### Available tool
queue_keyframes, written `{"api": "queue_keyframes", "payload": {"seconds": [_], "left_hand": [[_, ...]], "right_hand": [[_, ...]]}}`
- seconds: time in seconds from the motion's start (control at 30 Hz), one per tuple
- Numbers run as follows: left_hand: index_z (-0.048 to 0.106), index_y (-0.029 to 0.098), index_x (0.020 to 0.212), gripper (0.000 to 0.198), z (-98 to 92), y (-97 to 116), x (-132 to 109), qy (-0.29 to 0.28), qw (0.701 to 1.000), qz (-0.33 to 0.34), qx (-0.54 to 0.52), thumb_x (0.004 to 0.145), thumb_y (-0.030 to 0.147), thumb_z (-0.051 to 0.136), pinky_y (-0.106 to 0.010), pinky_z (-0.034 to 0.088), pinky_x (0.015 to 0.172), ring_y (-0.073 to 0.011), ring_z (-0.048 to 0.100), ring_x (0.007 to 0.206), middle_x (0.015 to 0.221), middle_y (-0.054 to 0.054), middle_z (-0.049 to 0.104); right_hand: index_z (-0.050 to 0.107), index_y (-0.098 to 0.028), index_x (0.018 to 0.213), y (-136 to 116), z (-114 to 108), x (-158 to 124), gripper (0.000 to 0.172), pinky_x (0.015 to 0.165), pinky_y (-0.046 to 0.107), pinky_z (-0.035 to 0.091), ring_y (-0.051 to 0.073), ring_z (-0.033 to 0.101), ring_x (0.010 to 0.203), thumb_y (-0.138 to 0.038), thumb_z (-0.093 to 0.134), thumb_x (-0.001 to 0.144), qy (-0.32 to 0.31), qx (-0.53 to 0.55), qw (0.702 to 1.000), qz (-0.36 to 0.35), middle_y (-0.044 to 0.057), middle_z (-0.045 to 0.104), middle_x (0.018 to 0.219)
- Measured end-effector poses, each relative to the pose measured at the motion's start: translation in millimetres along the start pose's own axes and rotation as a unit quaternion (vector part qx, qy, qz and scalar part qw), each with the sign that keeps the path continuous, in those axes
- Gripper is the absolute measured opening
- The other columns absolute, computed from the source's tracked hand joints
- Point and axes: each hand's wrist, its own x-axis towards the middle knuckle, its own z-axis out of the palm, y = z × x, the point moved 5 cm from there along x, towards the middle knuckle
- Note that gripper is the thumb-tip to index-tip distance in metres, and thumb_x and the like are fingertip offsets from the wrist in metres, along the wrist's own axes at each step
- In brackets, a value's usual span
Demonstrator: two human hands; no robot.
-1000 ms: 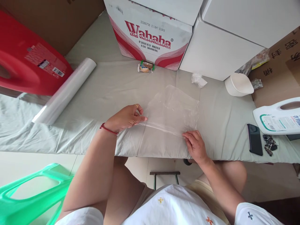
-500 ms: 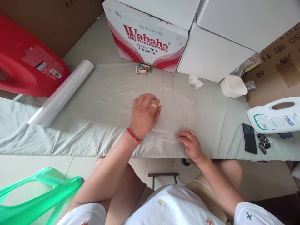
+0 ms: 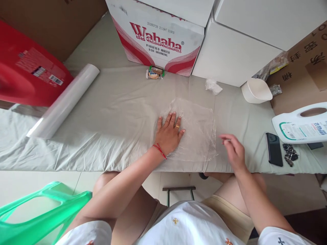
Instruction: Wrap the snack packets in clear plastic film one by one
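Note:
My left hand (image 3: 167, 136), with a gold ring and a red cord at the wrist, lies flat with spread fingers on a thin clear plastic bag or sheet (image 3: 196, 136). The plastic is spread on the grey-green cloth, its edges crinkled at the right and lower sides. Part of it is hidden beneath my palm. Just right of the plastic, my right hand (image 3: 233, 149) hovers with fingers loosely bent and partly apart. No object shows in it, and it appears clear of the plastic's edge.
A roll of clear plastic (image 3: 65, 100) lies at left against a red jug (image 3: 38, 68). Behind are small wrapped snacks (image 3: 155, 72), a Wahaha carton (image 3: 158, 41) and crumpled plastic (image 3: 214, 87). To the right are a white bowl (image 3: 255, 93), white bottle (image 3: 301, 124), phone (image 3: 274, 149) and keys (image 3: 290, 154).
My left hand has come down flat onto the plastic, moving right and nearer to me. My right hand has left the plastic's near edge and moved right. The plastic's right side lies flatter.

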Motion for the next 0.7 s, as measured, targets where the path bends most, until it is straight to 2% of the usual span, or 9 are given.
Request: {"api": "queue_keyframes", "payload": {"seconds": [0.07,0.1,0.2,0.27,0.37,0.47,0.6,0.7], "left_hand": [[0.038,0.013,0.165,0.067,0.2,1,0,-0.002,1.000,-0.005,-0.002,0.111,0.049,0.022,-0.066,0.012,0.131,-0.0329,0.021,0.164,0.176,-0.017,0.024],[0.038,0.014,0.165,0.067,0.4,1,0,-0.005,1.000,-0.007,-0.004,0.111,0.050,0.022,-0.066,0.012,0.130,-0.0329,0.020,0.165,0.176,-0.017,0.024],[0.037,0.016,0.166,0.067,0.9,0,0,-0.012,1.000,-0.008,-0.006,0.111,0.050,0.020,-0.068,0.012,0.130,-0.0338,0.019,0.165,0.176,-0.015,0.024],[0.036,0.018,0.166,0.066,0.9,0,-1,-0.012,1.000,-0.011,-0.005,0.111,0.050,0.021,-0.070,0.010,0.129,-0.0357,0.017,0.165,0.177,-0.013,0.024],[0.037,0.020,0.166,0.065,0.7,-1,-1,-0.007,1.000,-0.021,-0.006,0.110,0.051,0.024,-0.075,0.009,0.127,-0.0399,0.015,0.164,0.177,-0.012,0.023],[0.040,0.021,0.165,0.063,0.4,-1,-2,0.001,1.000,-0.025,-0.011,0.110,0.050,0.027,-0.079,0.008,0.124,-0.0426,0.016,0.164,0.176,-0.013,0.026],[0.042,0.021,0.164,0.063,-0.1,-1,-2,0.016,0.999,-0.028,-0.023,0.110,0.050,0.030,-0.082,0.007,0.122,-0.0437,0.016,0.163,0.175,-0.015,0.027],[0.041,0.020,0.164,0.064,-0.1,-1,-3,0.020,0.999,-0.034,-0.027,0.109,0.050,0.031,-0.082,0.007,0.122,-0.0442,0.014,0.164,0.176,-0.016,0.027]], "right_hand": [[0.066,-0.023,0.123,18,-1,38,0.048,0.087,0.047,0.056,0.030,0.072,0.097,-0.061,0.049,0.099,0.050,-0.056,0.992,0.100,0.014,0.076,0.109],[0.065,-0.021,0.126,24,5,59,0.055,0.089,0.048,0.055,0.031,0.072,0.095,-0.065,0.048,0.098,0.036,-0.079,0.989,0.123,0.014,0.077,0.103],[0.063,-0.018,0.130,32,28,115,0.068,0.087,0.047,0.055,0.032,0.073,0.090,-0.073,0.057,0.090,0.000,-0.109,0.982,0.154,0.012,0.074,0.087],[0.066,-0.020,0.125,32,42,140,0.068,0.075,0.042,0.056,0.028,0.071,0.081,-0.072,0.070,0.081,-0.010,-0.065,0.984,0.166,0.008,0.071,0.080],[0.070,-0.021,0.099,34,52,159,0.052,0.052,0.030,0.045,0.017,0.059,0.059,-0.060,0.085,0.068,-0.028,0.069,0.978,0.195,0.003,0.064,0.071],[0.066,-0.020,0.078,44,43,165,0.039,0.044,0.026,0.036,0.011,0.047,0.051,-0.047,0.089,0.061,-0.018,0.150,0.963,0.222,0.000,0.060,0.065],[0.065,-0.022,0.070,57,16,170,0.028,0.044,0.028,0.034,0.012,0.044,0.050,-0.042,0.084,0.068,0.036,0.100,0.971,0.212,0.002,0.060,0.062],[0.065,-0.024,0.071,47,3,178,0.022,0.051,0.033,0.037,0.015,0.047,0.055,-0.039,0.079,0.076,0.107,0.038,0.981,0.157,0.004,0.062,0.063]]}}
